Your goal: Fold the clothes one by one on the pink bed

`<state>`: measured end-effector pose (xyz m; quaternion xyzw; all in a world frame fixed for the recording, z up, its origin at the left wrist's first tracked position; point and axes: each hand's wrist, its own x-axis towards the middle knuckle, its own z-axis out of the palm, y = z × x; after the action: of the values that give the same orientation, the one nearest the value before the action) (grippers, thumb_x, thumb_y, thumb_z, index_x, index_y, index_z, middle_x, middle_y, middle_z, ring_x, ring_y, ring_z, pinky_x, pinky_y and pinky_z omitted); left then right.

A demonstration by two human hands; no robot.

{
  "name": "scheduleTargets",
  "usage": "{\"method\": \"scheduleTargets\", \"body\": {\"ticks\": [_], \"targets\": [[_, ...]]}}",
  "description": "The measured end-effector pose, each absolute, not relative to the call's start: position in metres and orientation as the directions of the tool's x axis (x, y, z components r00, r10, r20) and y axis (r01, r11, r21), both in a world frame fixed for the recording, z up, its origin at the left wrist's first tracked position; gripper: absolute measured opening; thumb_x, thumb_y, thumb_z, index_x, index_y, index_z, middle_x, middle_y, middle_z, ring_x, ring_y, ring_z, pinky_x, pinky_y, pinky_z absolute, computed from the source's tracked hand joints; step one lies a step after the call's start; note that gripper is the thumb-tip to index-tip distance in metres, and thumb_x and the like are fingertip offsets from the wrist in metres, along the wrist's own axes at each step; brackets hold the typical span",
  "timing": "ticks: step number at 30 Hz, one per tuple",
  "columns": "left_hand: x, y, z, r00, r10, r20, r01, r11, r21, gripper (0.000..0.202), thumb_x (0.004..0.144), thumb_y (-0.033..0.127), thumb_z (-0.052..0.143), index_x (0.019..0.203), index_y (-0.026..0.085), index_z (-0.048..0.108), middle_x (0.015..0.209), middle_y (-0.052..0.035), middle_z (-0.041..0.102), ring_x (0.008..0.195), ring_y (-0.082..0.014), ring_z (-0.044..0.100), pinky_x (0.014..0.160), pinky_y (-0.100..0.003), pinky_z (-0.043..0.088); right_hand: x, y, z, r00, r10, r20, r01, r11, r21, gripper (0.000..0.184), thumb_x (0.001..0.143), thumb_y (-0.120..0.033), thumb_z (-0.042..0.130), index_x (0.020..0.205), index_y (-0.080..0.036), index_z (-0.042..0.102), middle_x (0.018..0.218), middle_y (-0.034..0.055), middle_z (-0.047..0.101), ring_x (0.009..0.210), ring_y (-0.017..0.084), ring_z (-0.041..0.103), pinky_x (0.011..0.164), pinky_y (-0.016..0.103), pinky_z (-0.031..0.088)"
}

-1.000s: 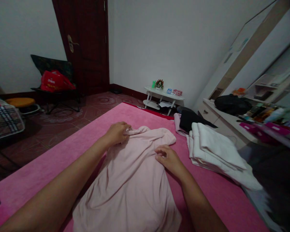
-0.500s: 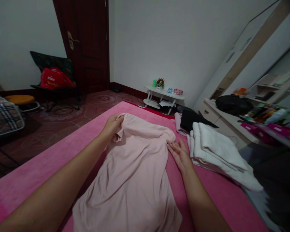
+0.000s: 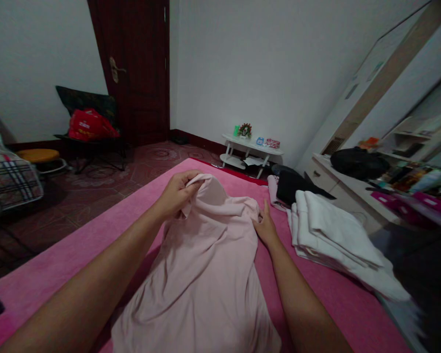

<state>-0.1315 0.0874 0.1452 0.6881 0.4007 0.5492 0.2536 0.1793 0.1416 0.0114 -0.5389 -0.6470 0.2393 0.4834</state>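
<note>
Pink plush cloth (image 3: pixel 77 250) covers a wide flat top near a dark red wooden door (image 3: pixel 139 73). On it lies a pale pink, soft, wrinkled piece of clothing (image 3: pixel 213 274), right in the middle, in front of the person. The left hand (image 3: pixel 178 193) pinches its far left corner, thumb and fingers closed on the cloth, and that corner is lifted up a bit. The right hand (image 3: pixel 266 228) touches the far right edge; I cannot tell if its fingers are squeezing the cloth. To the right sits a stack of folded white cloth (image 3: pixel 338 230), and just behind it is a folded black cloth (image 3: pixel 292 187). Against the far wall stands a small white table (image 3: pixel 252 143).
</note>
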Motion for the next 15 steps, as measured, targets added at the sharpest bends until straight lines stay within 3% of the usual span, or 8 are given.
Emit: {"method": "scheduleTargets", "body": {"ticks": [2, 4, 6, 9, 12, 15], "targets": [[-0.133, 0.086, 0.147, 0.037, 0.797, 0.602, 0.346, -0.576, 0.741, 0.017, 0.080, 0.026, 0.052, 0.079, 0.015, 0.065, 0.073, -0.0003, 0.060, 0.070, -0.0138, 0.054, 0.063, -0.021, 0.041, 0.176, 0.135, 0.017, 0.044, 0.929, 0.368, 0.466, 0.307, -0.830, 0.056, 0.067, -0.036, 0.068, 0.119, -0.016, 0.058, 0.104, 0.0068, 0.068, 0.088, 0.020, 0.062, 0.079, 0.032, 0.049], [-0.136, 0.085, 0.151, -0.067, 0.755, 0.652, 0.418, -0.572, 0.706, 0.018, 0.082, 0.024, 0.052, 0.083, 0.016, 0.067, 0.075, -0.0007, 0.063, 0.073, -0.0147, 0.056, 0.065, -0.022, 0.042, 0.173, 0.124, 0.026, 0.110, 0.917, 0.383, 0.464, 0.294, -0.836, 0.036, 0.072, -0.042, 0.063, 0.096, -0.015, 0.065, 0.085, 0.0035, 0.069, 0.077, 0.019, 0.060, 0.071, 0.029, 0.048], [-0.140, 0.081, 0.157, -0.193, 0.682, 0.705, 0.475, -0.564, 0.676, 0.019, 0.083, 0.025, 0.052, 0.088, 0.017, 0.068, 0.080, -0.0008, 0.066, 0.076, -0.0153, 0.058, 0.068, -0.023, 0.043, 0.173, 0.112, 0.041, 0.294, 0.847, 0.443, 0.454, 0.285, -0.845, 0.033, 0.078, -0.047, 0.057, 0.083, -0.016, 0.064, 0.072, 0.0002, 0.063, 0.067, 0.017, 0.055, 0.061, 0.026, 0.044], [-0.147, 0.069, 0.171, -0.332, 0.532, 0.779, 0.532, -0.577, 0.620, 0.020, 0.084, 0.026, 0.053, 0.093, 0.019, 0.069, 0.086, 0.0004, 0.067, 0.081, -0.0155, 0.060, 0.070, -0.024, 0.044, 0.176, 0.091, 0.080, 0.584, 0.591, 0.557, 0.435, 0.352, -0.829, 0.029, 0.080, -0.046, 0.057, 0.071, -0.019, 0.056, 0.063, -0.0049, 0.048, 0.057, 0.012, 0.042, 0.053, 0.023, 0.035], [-0.153, 0.058, 0.186, -0.384, 0.432, 0.816, 0.598, -0.557, 0.576, 0.021, 0.086, 0.031, 0.053, 0.098, 0.023, 0.069, 0.088, 0.0045, 0.067, 0.083, -0.0144, 0.059, 0.071, -0.024, 0.043, 0.183, 0.072, 0.130, 0.638, 0.383, 0.668, 0.475, 0.487, -0.733, 0.027, 0.078, -0.039, 0.062, 0.063, -0.019, 0.050, 0.061, -0.0067, 0.036, 0.055, 0.010, 0.034, 0.050, 0.021, 0.028], [-0.158, 0.065, 0.202, -0.326, 0.421, 0.847, 0.663, -0.537, 0.522, 0.026, 0.089, 0.036, 0.050, 0.105, 0.024, 0.066, 0.093, 0.0073, 0.067, 0.087, -0.0132, 0.058, 0.073, -0.023, 0.043, 0.192, 0.068, 0.171, 0.597, 0.301, 0.744, 0.524, 0.556, -0.645, 0.023, 0.076, -0.034, 0.065, 0.066, -0.018, 0.052, 0.061, -0.0066, 0.039, 0.053, 0.009, 0.034, 0.048, 0.021, 0.027]]}}
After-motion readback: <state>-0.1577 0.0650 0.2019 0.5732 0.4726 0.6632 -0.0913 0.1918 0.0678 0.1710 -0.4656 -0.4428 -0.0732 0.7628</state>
